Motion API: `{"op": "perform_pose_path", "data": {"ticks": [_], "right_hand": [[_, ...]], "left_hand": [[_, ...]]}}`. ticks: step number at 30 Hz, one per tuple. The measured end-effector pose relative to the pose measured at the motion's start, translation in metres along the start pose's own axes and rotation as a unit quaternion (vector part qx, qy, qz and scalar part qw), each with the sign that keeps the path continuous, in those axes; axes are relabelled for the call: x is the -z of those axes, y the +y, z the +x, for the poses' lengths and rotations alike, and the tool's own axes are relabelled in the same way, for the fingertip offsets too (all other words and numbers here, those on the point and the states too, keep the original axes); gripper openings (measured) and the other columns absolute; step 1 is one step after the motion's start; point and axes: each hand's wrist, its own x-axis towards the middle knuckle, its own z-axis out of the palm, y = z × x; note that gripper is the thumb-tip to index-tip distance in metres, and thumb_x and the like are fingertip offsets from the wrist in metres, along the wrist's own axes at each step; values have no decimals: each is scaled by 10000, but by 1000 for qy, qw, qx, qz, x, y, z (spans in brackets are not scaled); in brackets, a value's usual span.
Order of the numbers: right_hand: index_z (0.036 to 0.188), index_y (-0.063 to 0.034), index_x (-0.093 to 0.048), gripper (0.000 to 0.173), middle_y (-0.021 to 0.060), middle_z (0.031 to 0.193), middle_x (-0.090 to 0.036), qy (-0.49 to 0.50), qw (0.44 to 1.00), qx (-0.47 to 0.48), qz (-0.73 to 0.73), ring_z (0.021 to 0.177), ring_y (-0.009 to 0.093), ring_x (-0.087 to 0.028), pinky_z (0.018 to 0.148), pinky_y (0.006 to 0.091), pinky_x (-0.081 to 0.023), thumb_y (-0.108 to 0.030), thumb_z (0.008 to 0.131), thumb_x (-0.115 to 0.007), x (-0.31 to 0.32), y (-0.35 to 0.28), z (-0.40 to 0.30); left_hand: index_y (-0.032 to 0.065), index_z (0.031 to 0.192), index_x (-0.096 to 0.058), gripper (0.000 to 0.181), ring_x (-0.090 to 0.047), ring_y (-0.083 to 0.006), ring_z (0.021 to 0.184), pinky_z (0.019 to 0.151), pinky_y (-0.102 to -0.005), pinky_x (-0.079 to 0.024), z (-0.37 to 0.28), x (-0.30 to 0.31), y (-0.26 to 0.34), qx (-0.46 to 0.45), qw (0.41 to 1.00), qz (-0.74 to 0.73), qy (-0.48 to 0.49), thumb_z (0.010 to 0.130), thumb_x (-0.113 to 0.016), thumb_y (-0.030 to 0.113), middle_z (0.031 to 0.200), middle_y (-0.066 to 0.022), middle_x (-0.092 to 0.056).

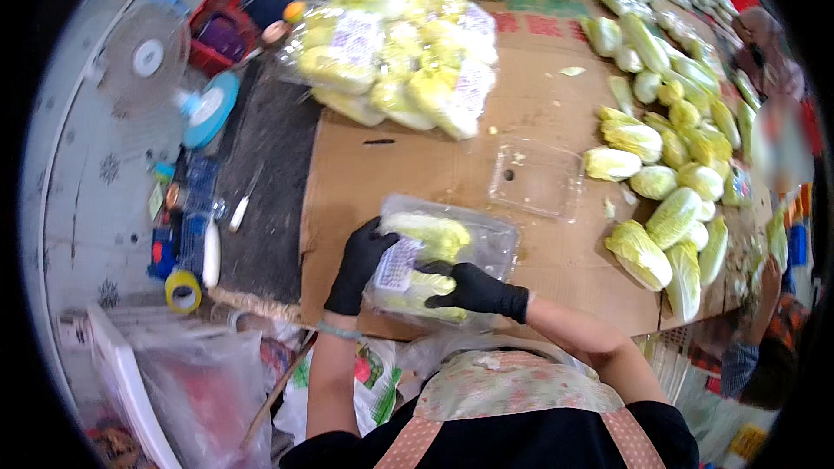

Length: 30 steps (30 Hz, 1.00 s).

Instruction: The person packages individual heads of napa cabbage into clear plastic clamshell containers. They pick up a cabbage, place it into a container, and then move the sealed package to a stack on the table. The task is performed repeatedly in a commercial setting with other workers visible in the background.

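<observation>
Both hands wear black gloves. My left hand (363, 265) grips the left edge of a clear plastic bag (493, 241) with printed patches. Inside it lie small napa cabbages (430, 234), one along the far side and others along the near side. My right hand (479, 291) is on the near cabbages, its thumb and fingers around one end; whether plastic lies between is unclear. Just beyond, to the right, sits a transparent plastic tray (537, 179) with small leaf scraps. Farther off is a pile of bagged cabbages (397, 45).
Loose napa cabbages (671, 208) are heaped on the right of the cardboard-covered table (404, 169). A knife (240, 213) lies on the dark surface at left, near a yellow tape roll (183, 291). A fan (148, 57) stands beyond. Other people are at the right and far edges.
</observation>
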Motion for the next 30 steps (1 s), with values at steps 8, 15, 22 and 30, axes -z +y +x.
{"op": "perform_pose_path", "data": {"ticks": [8, 15, 22, 30], "right_hand": [[1280, -22, -428, 748, 203, 1195, -535, 25, 995, 71, -72, 1117, 322, -501, 981, 384, -369, -337, 677, -741, 2, 6, 13], [1220, -32, -483, 727, 190, 1208, -512, 101, 967, 140, -188, 1135, 338, -466, 979, 409, -346, -355, 630, -758, 12, 20, 2], [1184, -22, -539, 631, 196, 1165, -559, -51, 980, -13, -191, 1086, 332, -519, 963, 395, -378, -334, 673, -740, 51, 15, 5], [1221, 52, -438, 535, 222, 958, -601, 274, 754, -23, -596, 852, 364, -588, 751, 441, -462, -133, 740, -583, 318, -45, -87]], "left_hand": [[-67, 1114, -554, 303, -579, -164, 878, 793, -298, -458, -9, -10, -29, -20, 995, -101, 6, 884, -523, 128, 1012, -107, -631], [-32, 1325, -362, 581, -504, -220, 1102, 923, -317, -397, -10, -20, -66, -67, 993, -46, 90, 794, -593, 23, 1229, -131, -517], [-15, 1359, -319, 770, -476, -227, 1147, 958, -330, -375, 0, -12, -32, -23, 994, -104, -20, 672, -668, -35, 1244, -151, -501], [-18, 1351, -340, 674, -461, -245, 1171, 991, -340, -355, 2, -16, -55, -109, 992, -10, 61, 746, -634, 19, 1302, -163, -459]]}}
